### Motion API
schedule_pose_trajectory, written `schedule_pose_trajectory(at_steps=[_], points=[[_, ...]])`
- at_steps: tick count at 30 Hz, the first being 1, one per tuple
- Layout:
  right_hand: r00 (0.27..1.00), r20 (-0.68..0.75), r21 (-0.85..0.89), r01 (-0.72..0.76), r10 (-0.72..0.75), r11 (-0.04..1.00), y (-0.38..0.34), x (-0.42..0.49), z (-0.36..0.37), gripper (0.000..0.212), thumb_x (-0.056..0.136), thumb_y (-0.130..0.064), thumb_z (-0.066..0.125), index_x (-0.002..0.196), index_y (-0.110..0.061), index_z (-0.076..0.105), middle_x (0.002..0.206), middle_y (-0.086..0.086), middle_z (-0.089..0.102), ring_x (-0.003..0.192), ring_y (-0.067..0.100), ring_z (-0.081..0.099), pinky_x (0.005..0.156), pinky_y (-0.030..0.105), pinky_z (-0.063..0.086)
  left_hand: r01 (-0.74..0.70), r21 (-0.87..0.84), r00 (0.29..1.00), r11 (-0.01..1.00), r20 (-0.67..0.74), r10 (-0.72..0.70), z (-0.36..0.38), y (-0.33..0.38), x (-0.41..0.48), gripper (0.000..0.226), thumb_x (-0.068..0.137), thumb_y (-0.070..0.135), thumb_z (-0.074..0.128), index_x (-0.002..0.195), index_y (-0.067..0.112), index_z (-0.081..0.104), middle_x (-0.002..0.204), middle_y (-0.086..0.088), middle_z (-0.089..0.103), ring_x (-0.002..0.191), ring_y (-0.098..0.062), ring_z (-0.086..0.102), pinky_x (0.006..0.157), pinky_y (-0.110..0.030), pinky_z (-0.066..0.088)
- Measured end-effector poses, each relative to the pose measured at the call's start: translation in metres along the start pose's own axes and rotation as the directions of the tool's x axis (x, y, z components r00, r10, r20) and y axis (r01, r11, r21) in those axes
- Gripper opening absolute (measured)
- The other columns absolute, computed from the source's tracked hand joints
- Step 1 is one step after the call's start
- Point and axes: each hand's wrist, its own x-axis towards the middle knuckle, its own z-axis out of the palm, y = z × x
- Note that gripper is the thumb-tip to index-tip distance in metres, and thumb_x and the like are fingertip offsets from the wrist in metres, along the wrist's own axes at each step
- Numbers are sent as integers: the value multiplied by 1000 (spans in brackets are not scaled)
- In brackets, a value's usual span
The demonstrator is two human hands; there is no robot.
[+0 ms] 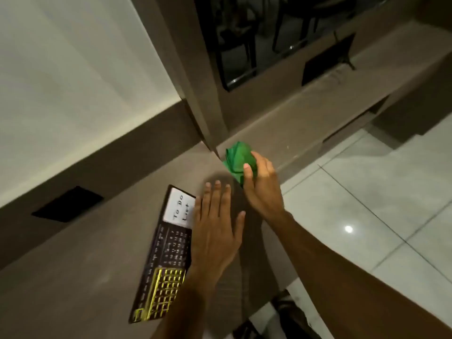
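Observation:
A bunched green cloth (238, 159) lies on the brown desk top (97, 277) near the foot of a brown upright panel (195, 94). My right hand (260, 187) grips the cloth, thumb on top and fingers curled round its right side. My left hand (216, 226) lies flat with straight fingers on a dark desk mat, just left of the right hand. The mat (168, 250) shows a white "To Do List" box, a calendar grid and a yellow keyboard print; my left hand and forearm cover its right part.
A black rectangular cutout (68, 204) sits in the desk's back strip at the left. A white wall rises behind it. A second desk section (330, 99) runs to the right with another black cutout (327, 62). Pale floor tiles (367, 216) lie to the right.

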Motion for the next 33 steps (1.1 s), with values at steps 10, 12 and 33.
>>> schedule_pose_trajectory(at_steps=[10, 12, 33], points=[[960, 134, -372, -182, 247, 910, 66, 60, 73, 50, 100, -48, 32, 141, -21, 42, 145, 18, 38, 133, 37, 33, 107, 53, 31, -4, 42, 982, 999, 187, -4, 100, -31, -15, 73, 97, 64, 13, 155, 21, 3, 165, -2, 0, 153, -19, -4, 124, -41, 1], [955, 94, -410, -219, 280, 885, 70, 70, 82, 45, 99, -47, 34, 134, -24, 51, 142, 17, 41, 129, 38, 36, 105, 53, 33, -11, 64, 985, 998, 171, 0, 102, -32, -15, 75, 97, 65, 15, 155, 20, 3, 165, -3, 1, 153, -20, -2, 122, -43, 2], [993, 117, 465, -73, 21, 882, -17, -6, -14, 39, 91, -16, 64, 126, -29, 51, 117, -8, 60, 107, 2, 59, 82, 25, 54, 22, -62, 995, 998, 97, -16, -7, -35, -26, 79, 95, 65, 20, 152, 24, -16, 164, 2, -19, 148, -9, -23, 122, -39, -4]])
